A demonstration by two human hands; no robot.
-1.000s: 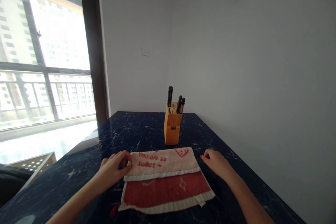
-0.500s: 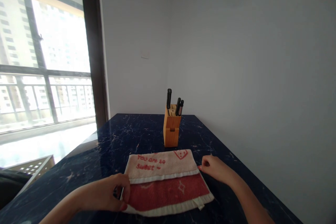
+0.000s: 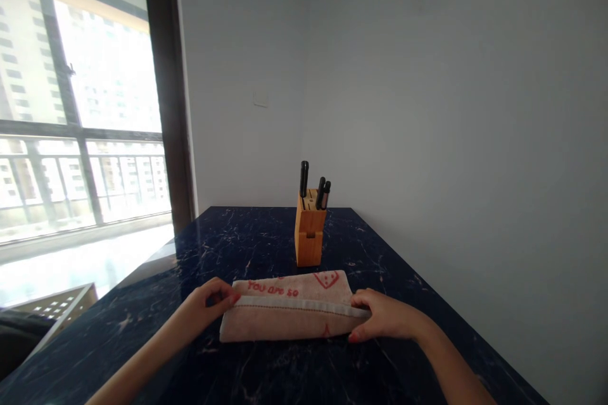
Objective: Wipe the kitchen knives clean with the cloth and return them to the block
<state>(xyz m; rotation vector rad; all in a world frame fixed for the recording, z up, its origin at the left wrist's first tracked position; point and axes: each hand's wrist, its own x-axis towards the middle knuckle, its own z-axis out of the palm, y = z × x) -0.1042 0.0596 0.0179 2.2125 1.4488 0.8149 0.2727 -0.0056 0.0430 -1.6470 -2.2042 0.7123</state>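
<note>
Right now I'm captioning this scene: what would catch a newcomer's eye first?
Probably the folded pale pink cloth towel with red lettering, lying on the dark blue marbled table, the left hand and right hand touching its ends. Beyond it stands the tan wooden knife block with black handles.

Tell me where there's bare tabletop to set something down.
Bare table shows left and right of the knife block, out to either side edge. It's crowded nearer you, where the towel lies between your left hand and right hand.
</note>
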